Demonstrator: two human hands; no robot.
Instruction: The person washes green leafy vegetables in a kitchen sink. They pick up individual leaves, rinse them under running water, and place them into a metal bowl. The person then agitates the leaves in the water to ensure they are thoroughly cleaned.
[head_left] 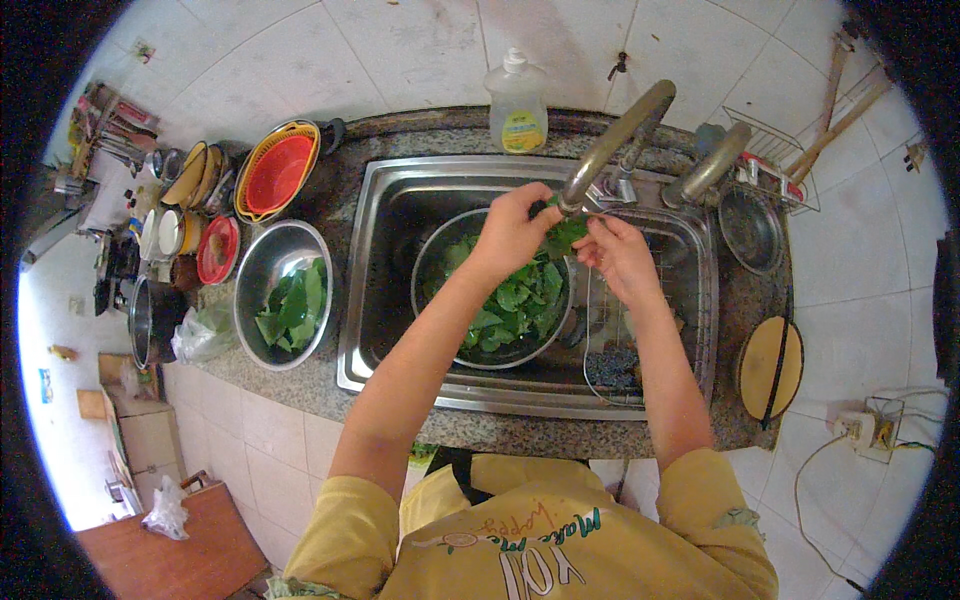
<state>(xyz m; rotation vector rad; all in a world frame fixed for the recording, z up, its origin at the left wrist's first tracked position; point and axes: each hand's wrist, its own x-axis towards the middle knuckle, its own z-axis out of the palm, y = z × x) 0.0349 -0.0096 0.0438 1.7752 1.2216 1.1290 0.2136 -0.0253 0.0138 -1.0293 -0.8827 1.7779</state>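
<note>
Over the sink, just below the tap, a green leaf lies at three o'clock from the left hand and ten o'clock from the right hand, touching both, so neither is clearly nearer. Both hands seem to pinch it between fingertips, and its long axis cannot be told. The metal bowl of leaves sits at eight o'clock below.
</note>
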